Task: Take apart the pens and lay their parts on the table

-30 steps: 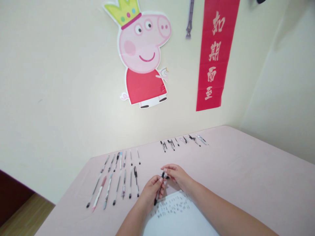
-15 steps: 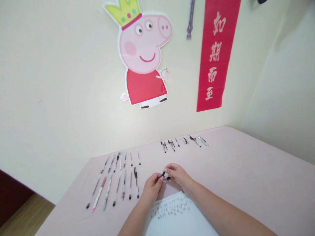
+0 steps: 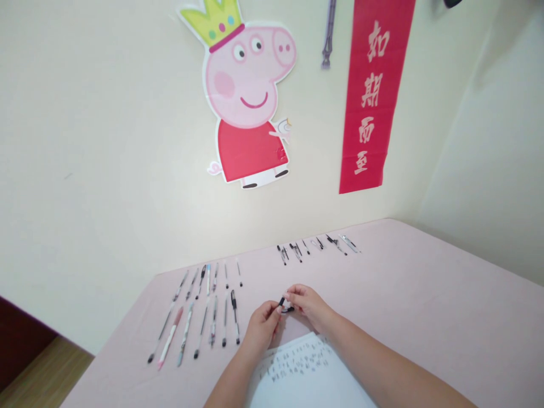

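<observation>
Above a pink table (image 3: pixel 425 306), my left hand (image 3: pixel 261 327) and my right hand (image 3: pixel 308 306) meet around a black pen (image 3: pixel 283 303). The left hand grips the pen's body, most of which is hidden in the fingers. My right fingertips pinch a small black part at the pen's upper end. A white sheet with handwriting (image 3: pixel 306 371) lies under my forearms at the near edge.
Two rows of several pens (image 3: pixel 199 317) lie side by side on the left of the table. Several small pen parts (image 3: pixel 317 245) are lined up near the wall. A cartoon pig cutout (image 3: pixel 246 96) and a red banner (image 3: pixel 374 90) hang on the wall.
A second ago the pen's long body showed below my left hand. Since then the hands have drawn closer together and the pen's body is tucked inside the left fingers.
</observation>
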`<state>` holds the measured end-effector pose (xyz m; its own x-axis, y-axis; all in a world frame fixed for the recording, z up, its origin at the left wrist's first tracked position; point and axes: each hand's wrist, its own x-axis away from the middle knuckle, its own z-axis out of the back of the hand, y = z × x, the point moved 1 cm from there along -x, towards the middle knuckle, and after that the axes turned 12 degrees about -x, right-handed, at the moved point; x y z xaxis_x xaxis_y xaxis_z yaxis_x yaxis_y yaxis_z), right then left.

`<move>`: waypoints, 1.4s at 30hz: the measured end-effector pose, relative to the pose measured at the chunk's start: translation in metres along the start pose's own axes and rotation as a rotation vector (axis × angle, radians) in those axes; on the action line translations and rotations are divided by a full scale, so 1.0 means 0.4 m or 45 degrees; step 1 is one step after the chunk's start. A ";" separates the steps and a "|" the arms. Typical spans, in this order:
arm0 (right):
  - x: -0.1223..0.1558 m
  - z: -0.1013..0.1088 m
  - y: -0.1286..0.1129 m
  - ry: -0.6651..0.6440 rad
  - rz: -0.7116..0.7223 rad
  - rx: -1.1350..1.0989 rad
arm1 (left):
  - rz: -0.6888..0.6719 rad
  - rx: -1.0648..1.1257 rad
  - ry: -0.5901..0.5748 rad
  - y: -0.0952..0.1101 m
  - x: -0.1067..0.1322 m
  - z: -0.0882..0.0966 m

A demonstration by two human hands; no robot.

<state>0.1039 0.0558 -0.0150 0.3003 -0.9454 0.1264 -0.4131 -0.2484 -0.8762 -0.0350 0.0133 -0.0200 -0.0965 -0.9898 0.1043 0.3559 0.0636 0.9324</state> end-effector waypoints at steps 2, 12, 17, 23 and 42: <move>-0.002 0.001 -0.002 -0.016 -0.020 -0.034 | 0.018 -0.013 0.009 -0.001 -0.001 0.001; -0.004 0.009 0.002 -0.058 0.013 -0.052 | 0.022 -0.029 0.001 0.002 0.004 0.002; -0.010 0.014 -0.005 0.027 0.050 -0.101 | 0.045 -0.032 -0.001 0.002 0.005 0.002; -0.026 0.042 -0.020 0.166 0.240 0.163 | 0.062 0.016 0.020 0.009 0.009 0.003; 0.000 0.042 -0.013 -0.100 0.541 1.286 | 0.059 0.090 0.013 0.000 0.004 0.009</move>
<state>0.1205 0.0607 -0.0181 0.3687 -0.8882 -0.2742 0.3882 0.4151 -0.8228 -0.0385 0.0122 -0.0185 -0.0721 -0.9868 0.1449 0.2935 0.1179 0.9487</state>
